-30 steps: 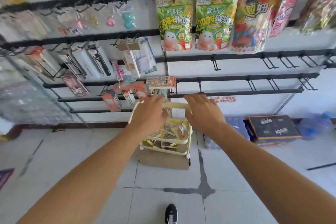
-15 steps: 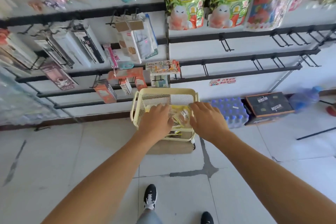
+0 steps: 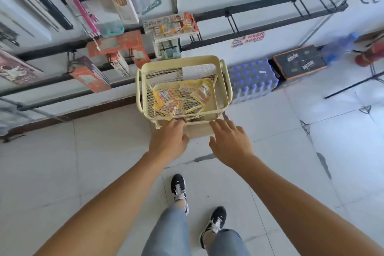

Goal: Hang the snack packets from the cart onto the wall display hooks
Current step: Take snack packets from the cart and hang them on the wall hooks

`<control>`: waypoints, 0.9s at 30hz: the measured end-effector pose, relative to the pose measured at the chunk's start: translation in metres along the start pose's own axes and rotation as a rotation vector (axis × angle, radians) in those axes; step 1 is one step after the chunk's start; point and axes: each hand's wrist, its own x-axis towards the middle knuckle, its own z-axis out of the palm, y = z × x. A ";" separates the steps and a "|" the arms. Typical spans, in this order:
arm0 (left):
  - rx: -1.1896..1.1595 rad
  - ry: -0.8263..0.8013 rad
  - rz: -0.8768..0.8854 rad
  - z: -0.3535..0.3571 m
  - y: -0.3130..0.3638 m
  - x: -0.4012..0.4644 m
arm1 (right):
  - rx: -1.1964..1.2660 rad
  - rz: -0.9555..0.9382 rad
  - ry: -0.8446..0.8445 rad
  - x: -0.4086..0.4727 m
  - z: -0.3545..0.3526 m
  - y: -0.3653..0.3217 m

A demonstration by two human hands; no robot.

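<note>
A cream mesh cart (image 3: pixel 143 89) stands on the floor against the wall. Its top basket holds several yellow and clear snack packets (image 3: pixel 180 97). My left hand (image 3: pixel 169 139) is at the cart's near rim, with its fingers bent over the rim's edge. Just right of it, my right hand (image 3: pixel 228 141) hovers with fingers spread and straight, its tips close to the same rim, and it holds nothing. Bare black display hooks (image 3: pixel 301 7) stick out from the wall rails at the upper right.
Hanging goods (image 3: pixel 116 52) fill the hooks on the left, close above the cart. A shrink-wrapped pack of water bottles (image 3: pixel 252 79) and a dark box (image 3: pixel 299 62) lie right of the cart. My feet (image 3: pixel 178 189) stand on white tiles just behind my hands.
Both hands drew back from the cart's handle and basket to its near rim. The view tilted down, so the green snack bags on the top rail left the frame.
</note>
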 end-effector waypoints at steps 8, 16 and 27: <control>-0.011 -0.042 -0.092 0.058 0.003 -0.023 | 0.096 0.038 -0.020 -0.023 0.050 0.029; -0.056 -0.022 -0.099 0.137 -0.009 0.006 | 0.146 0.064 -0.025 -0.002 0.129 0.060; 0.004 0.115 -0.107 0.284 -0.127 0.135 | 0.180 -0.057 0.120 0.151 0.334 0.053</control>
